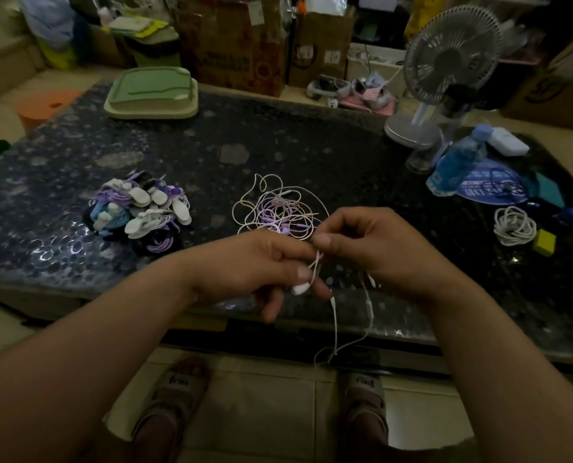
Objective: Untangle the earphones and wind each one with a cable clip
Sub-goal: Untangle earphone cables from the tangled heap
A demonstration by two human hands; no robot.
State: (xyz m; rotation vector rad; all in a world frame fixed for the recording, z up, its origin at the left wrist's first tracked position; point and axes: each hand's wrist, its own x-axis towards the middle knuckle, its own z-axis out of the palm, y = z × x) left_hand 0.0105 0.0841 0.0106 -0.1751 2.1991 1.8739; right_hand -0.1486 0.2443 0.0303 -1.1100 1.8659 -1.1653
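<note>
I see the left hand (261, 265) and right hand (372, 248) both pinching 1 white earphone (300, 289) at frame centre, its slack dangling below them.

we look from one head camera (wide-angle), forward and down, close above left hand (255, 262) and right hand (372, 248), over the table (278, 135).
</note>
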